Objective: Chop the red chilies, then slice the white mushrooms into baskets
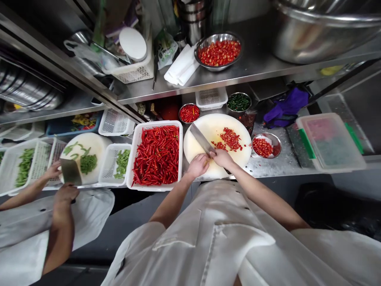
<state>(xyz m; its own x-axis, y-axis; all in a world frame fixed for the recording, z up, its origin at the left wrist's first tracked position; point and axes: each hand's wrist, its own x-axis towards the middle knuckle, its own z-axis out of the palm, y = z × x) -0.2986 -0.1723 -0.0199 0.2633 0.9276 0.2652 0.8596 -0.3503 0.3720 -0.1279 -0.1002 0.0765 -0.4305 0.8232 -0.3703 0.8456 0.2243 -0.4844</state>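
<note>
My right hand (222,158) grips a cleaver (201,137) near its handle, the blade pointing away and to the left across the round white cutting board (220,122). Close beside it, at the near-left edge of the board, my left hand (198,165) has its fingers curled; whatever they hold is hidden. Chopped red chilies (230,139) lie in a pile right of the blade. A metal bowl (277,145) right of the board contains more cut chilies. On the left stands a white basket (180,159) full of whole red chilies (156,155).
A co-worker's hands (66,194) use another cleaver (70,171) on green vegetables at the left. Behind my board are a bowl of red chilies (189,114) and a pot of green pieces (239,102). A shelf edge (208,84) runs above; a lidded container (333,139) sits right.
</note>
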